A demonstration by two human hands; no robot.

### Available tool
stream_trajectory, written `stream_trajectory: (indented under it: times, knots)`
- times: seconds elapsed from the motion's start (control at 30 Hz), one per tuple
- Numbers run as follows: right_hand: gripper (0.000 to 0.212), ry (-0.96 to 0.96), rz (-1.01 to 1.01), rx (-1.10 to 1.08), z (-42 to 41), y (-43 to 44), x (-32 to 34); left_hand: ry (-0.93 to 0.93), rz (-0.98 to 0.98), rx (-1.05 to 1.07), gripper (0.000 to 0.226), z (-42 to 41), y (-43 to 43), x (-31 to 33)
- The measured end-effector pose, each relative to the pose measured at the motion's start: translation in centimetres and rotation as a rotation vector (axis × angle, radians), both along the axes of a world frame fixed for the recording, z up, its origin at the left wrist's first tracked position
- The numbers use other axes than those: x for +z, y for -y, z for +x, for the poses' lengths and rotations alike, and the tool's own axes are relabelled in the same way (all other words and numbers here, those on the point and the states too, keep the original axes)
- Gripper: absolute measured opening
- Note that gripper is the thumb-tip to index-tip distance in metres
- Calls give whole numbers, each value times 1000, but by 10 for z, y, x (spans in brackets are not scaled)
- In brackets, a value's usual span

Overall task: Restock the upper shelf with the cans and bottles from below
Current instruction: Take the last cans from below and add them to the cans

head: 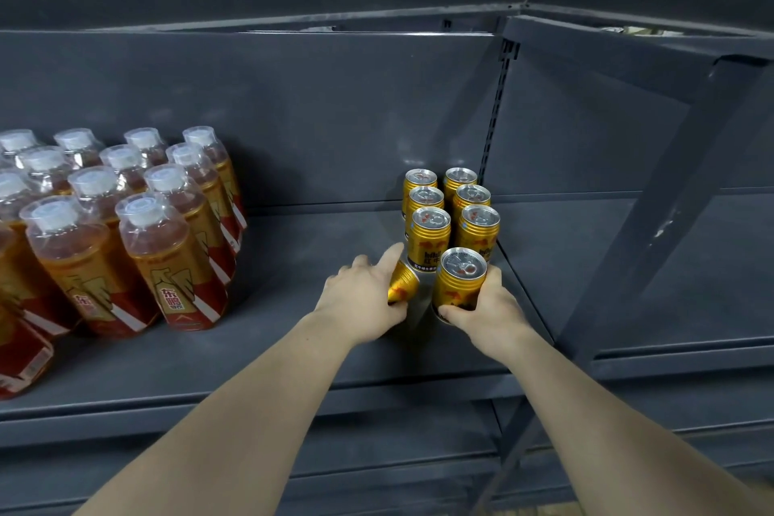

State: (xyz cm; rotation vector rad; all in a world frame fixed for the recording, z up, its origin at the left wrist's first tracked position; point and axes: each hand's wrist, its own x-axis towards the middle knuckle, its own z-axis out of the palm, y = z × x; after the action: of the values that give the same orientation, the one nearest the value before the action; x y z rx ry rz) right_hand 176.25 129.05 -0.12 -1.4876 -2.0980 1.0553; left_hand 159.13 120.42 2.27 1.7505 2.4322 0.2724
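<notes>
Several gold cans (431, 228) stand in two rows at the back right of the dark grey shelf (293, 348). My right hand (488, 306) grips an upright gold can (458, 285) at the front of the right row. A tilted gold can (403, 283) is held in my left hand (364, 291) just left of it, in front of the left row, with the index finger stretched toward the cans behind.
Several amber drink bottles (125, 230) with clear caps and red-gold labels fill the left part of the shelf. A slotted upright (496, 113) and a slanted bracket (653, 222) bound the cans on the right. Bare shelf lies between bottles and cans.
</notes>
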Motion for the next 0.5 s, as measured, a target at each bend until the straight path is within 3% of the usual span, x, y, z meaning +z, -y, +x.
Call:
stream_trajectory:
  times: [0.23, 0.5]
  knots:
    - [77, 5, -2, 5, 0, 1, 2, 626, 424, 190, 79, 1, -6, 5]
    - [78, 13, 4, 8, 0, 1, 1, 841, 398, 180, 80, 5, -4, -9]
